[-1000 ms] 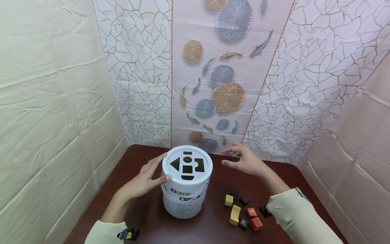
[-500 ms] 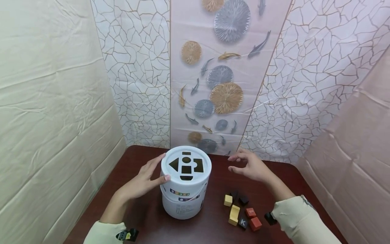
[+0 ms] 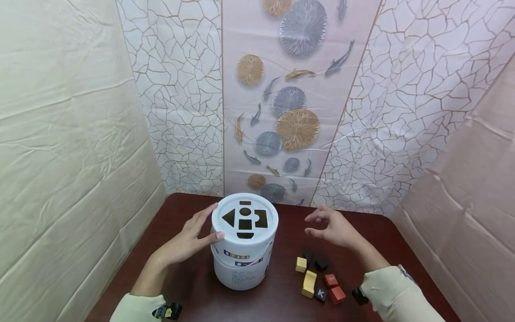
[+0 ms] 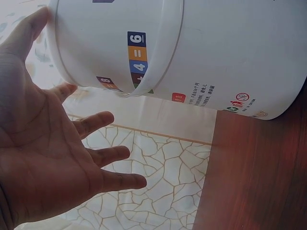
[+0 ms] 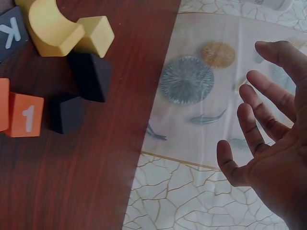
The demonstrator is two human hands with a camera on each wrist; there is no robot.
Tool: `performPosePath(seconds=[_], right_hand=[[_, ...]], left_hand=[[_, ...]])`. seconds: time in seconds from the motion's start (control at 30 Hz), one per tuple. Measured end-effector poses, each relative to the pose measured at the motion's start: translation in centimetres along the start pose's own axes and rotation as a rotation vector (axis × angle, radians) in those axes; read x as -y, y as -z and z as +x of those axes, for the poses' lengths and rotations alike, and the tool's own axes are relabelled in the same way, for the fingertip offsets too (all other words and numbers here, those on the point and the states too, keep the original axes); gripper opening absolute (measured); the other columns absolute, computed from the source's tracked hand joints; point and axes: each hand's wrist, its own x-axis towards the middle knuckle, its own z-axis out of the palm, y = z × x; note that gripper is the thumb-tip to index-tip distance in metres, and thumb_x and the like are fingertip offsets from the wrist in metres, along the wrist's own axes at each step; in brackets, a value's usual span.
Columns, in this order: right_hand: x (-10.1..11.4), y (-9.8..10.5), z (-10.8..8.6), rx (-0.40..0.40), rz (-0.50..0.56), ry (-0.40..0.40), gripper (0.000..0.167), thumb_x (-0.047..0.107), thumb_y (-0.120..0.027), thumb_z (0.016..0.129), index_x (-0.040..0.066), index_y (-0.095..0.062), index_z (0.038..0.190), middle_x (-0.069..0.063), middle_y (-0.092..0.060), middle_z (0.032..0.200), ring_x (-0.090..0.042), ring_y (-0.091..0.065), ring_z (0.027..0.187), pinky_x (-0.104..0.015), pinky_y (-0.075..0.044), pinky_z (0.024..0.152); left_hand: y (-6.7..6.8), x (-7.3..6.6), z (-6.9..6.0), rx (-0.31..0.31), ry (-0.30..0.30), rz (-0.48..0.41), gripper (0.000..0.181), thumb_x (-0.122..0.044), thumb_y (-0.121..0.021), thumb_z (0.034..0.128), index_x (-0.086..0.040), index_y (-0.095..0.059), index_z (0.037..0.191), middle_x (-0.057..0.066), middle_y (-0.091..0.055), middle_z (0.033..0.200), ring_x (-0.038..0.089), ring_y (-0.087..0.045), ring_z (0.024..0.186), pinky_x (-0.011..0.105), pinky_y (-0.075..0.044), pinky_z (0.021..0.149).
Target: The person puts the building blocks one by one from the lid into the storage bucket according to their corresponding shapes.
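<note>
A white round bucket (image 3: 243,268) stands upright on the table, its lid (image 3: 219,223) pierced by several dark shaped holes. My left hand (image 3: 183,243) touches the lid's left rim with thumb and index finger; in the left wrist view the other fingers of this hand (image 4: 53,143) spread beside the bucket (image 4: 230,43). My right hand (image 3: 338,228), empty, hovers right of the bucket with fingers loosely bent, also seen in the right wrist view as a relaxed hand (image 5: 278,124). Below it lie blocks: a yellow curved one (image 3: 309,284), a yellow cube (image 3: 301,264) and a black K block (image 3: 320,294).
Two red-orange blocks (image 3: 337,295) and two plain black blocks (image 5: 89,76) lie in the same group on the dark red table (image 3: 281,308). Patterned cloth (image 3: 193,134) hangs behind the table, with plain beige cloth (image 3: 80,156) at the left side.
My right hand has moved right and down, away from the bucket and nearer the blocks. The left hand keeps its place at the lid's rim. The whole head view has shifted slightly.
</note>
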Motion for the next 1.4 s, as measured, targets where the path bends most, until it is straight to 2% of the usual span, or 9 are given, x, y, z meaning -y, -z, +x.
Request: performPosePath(seconds=[0.1, 0.3, 0.53, 0.7, 0.9, 1.03, 1.17, 1.33, 1.4], right_hand=[[-0.5, -0.4, -0.3, -0.006, -0.014, -0.01, 0.025, 0.032, -0.092, 0.093, 0.023, -0.083, 0.115, -0.003, -0.073, 0.117, -0.03, -0.066, 0.113, -0.042, -0.059, 0.087], [-1.2, -1.2, -0.7, -0.017, -0.001, -0.011, 0.023, 0.03, -0.092, 0.092, 0.023, -0.083, 0.112, -0.003, -0.074, 0.114, -0.025, -0.065, 0.108, -0.029, -0.055, 0.078], [-2.1, -2.0, -1.0, -0.001, 0.008, -0.021, 0.021, 0.029, -0.093, 0.092, 0.022, -0.084, 0.109, 0.006, -0.071, 0.108, -0.015, -0.061, 0.103, -0.027, -0.055, 0.074], [-2.8, -2.4, -1.3, 0.003, -0.022, -0.027, 0.022, 0.03, -0.092, 0.092, 0.02, -0.084, 0.109, 0.002, -0.072, 0.109, -0.019, -0.063, 0.103, -0.03, -0.055, 0.078], [-3.6, -3.4, -1.5, 0.047, -0.028, -0.048, 0.024, 0.033, -0.092, 0.092, 0.02, -0.083, 0.111, -0.004, -0.074, 0.112, -0.027, -0.066, 0.105, -0.035, -0.055, 0.083], [-4.1, -4.2, -1.6, 0.057, -0.033, -0.049, 0.025, 0.033, -0.092, 0.092, 0.019, -0.083, 0.112, -0.005, -0.074, 0.111, -0.023, -0.065, 0.102, -0.039, -0.056, 0.085], [-4.4, -4.8, -1.9, 0.056, -0.027, -0.047, 0.025, 0.033, -0.093, 0.091, 0.018, -0.084, 0.11, 0.0, -0.074, 0.108, -0.02, -0.064, 0.101, -0.042, -0.057, 0.086], [-4.9, -5.8, -2.2, 0.081, -0.038, -0.025, 0.033, 0.038, -0.093, 0.09, 0.013, -0.084, 0.111, -0.002, -0.074, 0.107, -0.025, -0.066, 0.1, -0.038, -0.057, 0.083], [-5.1, -6.2, -2.3, 0.099, -0.055, -0.018, 0.039, 0.04, -0.093, 0.09, 0.011, -0.084, 0.112, -0.003, -0.074, 0.107, -0.023, -0.064, 0.097, -0.035, -0.055, 0.081]], left_hand=[[0.0, 0.1, 0.0, 0.004, 0.007, 0.0, 0.094, -0.062, -0.071, 0.1021, -0.045, -0.016, 0.176, 0.006, -0.018, 0.184, 0.047, -0.007, 0.169, 0.089, -0.02, 0.123], [-0.1, 0.2, -0.1, 0.015, 0.019, -0.007, 0.094, -0.063, -0.07, 0.1019, -0.046, -0.014, 0.176, 0.007, -0.017, 0.184, 0.047, -0.007, 0.169, 0.09, -0.019, 0.122], [-0.1, 0.3, 0.1, 0.013, 0.007, -0.012, 0.094, -0.062, -0.071, 0.1021, -0.046, -0.016, 0.176, 0.007, -0.018, 0.184, 0.047, -0.007, 0.169, 0.09, -0.02, 0.122], [-0.2, 0.2, 0.0, 0.015, -0.003, -0.025, 0.095, -0.06, -0.072, 0.1026, -0.041, -0.017, 0.177, 0.007, -0.018, 0.184, 0.047, -0.007, 0.169, 0.09, -0.019, 0.122], [-0.1, 0.1, -0.1, 0.017, 0.011, -0.03, 0.094, -0.061, -0.072, 0.1024, -0.045, -0.015, 0.176, 0.006, -0.017, 0.185, 0.047, -0.006, 0.17, 0.09, -0.02, 0.122], [0.0, 0.1, 0.0, 0.013, 0.005, -0.025, 0.094, -0.06, -0.072, 0.1025, -0.045, -0.016, 0.176, 0.006, -0.017, 0.185, 0.047, -0.007, 0.169, 0.09, -0.02, 0.121], [0.0, 0.1, 0.0, 0.011, -0.001, -0.021, 0.094, -0.06, -0.072, 0.1025, -0.045, -0.016, 0.176, 0.006, -0.017, 0.185, 0.047, -0.007, 0.17, 0.091, -0.019, 0.121], [0.0, 0.0, -0.1, 0.011, 0.0, -0.021, 0.094, -0.06, -0.072, 0.1024, -0.045, -0.016, 0.176, 0.006, -0.017, 0.185, 0.048, -0.007, 0.169, 0.091, -0.02, 0.121], [0.0, 0.1, -0.1, 0.009, -0.001, -0.022, 0.094, -0.059, -0.072, 0.1024, -0.044, -0.017, 0.176, 0.006, -0.017, 0.185, 0.048, -0.007, 0.17, 0.091, -0.019, 0.121]])
